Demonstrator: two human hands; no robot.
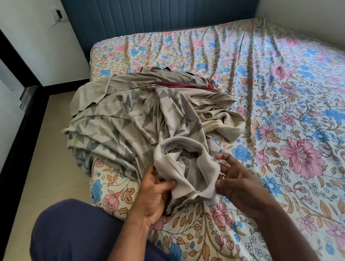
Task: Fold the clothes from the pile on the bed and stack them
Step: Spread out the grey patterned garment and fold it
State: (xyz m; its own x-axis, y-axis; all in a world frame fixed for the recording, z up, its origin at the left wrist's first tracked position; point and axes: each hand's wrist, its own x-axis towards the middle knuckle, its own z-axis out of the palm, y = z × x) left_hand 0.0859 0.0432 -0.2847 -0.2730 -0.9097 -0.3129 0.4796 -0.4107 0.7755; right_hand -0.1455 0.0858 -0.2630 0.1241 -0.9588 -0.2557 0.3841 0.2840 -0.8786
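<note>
Grey soft garment (187, 169), crumpled loop; left hand (154, 194) grip pinching edge, right hand (234, 179) grip pinching opposite edge.

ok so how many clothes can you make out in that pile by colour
grey triangle-print garment: 1, both hands hold its opening
plain beige garment: 1
dark red garment: 1
black garment: 1, only a sliver shows
total: 4 visible; more may be hidden underneath
</note>
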